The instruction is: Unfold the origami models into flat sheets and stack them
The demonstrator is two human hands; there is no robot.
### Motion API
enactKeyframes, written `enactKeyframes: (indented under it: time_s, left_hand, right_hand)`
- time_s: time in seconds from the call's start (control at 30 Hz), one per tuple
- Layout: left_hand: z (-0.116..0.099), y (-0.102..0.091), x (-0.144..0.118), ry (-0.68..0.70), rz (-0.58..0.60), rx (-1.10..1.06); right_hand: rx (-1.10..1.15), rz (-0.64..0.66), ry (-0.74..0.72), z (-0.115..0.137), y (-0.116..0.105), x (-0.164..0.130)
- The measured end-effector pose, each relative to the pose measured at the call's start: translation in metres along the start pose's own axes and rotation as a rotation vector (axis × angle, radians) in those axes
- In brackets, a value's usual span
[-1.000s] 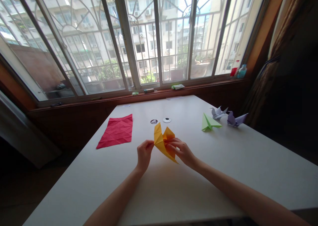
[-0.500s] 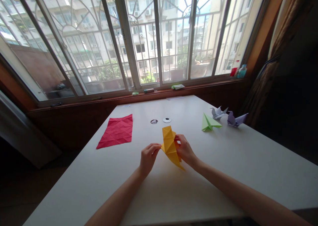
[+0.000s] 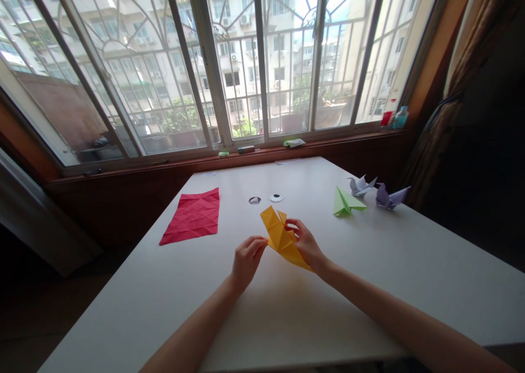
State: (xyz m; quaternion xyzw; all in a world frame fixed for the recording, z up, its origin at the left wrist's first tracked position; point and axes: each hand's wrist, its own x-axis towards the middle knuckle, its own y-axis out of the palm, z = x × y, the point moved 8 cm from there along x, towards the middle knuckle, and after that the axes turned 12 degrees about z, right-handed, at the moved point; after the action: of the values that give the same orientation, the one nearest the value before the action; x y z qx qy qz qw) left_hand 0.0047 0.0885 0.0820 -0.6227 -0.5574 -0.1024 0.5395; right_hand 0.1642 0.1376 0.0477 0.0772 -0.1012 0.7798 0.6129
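A partly folded sheet of yellow origami paper (image 3: 283, 240) is held up over the white table (image 3: 262, 318), its creased face towards me. My left hand (image 3: 249, 255) pinches its left corner between thumb and fingertips. On the other side, my right hand (image 3: 305, 244) grips the paper's right part, with the fingers partly behind it. A small yellow flap stands up near the right fingertips. What the right fingers press on behind the sheet is hidden.
Creased red paper (image 3: 192, 217) lies flat at the left. Two small round items, one a white disc (image 3: 275, 198), lie beyond my hands. At the right stand a green paper plane (image 3: 346, 202), a white folded bird (image 3: 361, 186) and a purple one (image 3: 389, 198). Windows rise behind.
The yellow paper has tilted, its top end leaning left and its lower tip swinging right towards my right wrist. My right fingers have shifted slightly on it; the left pinch stays.
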Motion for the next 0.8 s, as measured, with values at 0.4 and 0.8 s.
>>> enactKeyframes:
  time_s: [0.4,0.8]
  left_hand:
    - [0.003,-0.007,-0.001,-0.021,-0.069,0.043]
    - [0.007,-0.008,-0.003,-0.038,-0.09,0.059]
  right_hand:
    - [-0.026,0.064,-0.066,-0.004,0.003,0.002]
    - [0.216,0.147,0.031,-0.005,0.005,0.004]
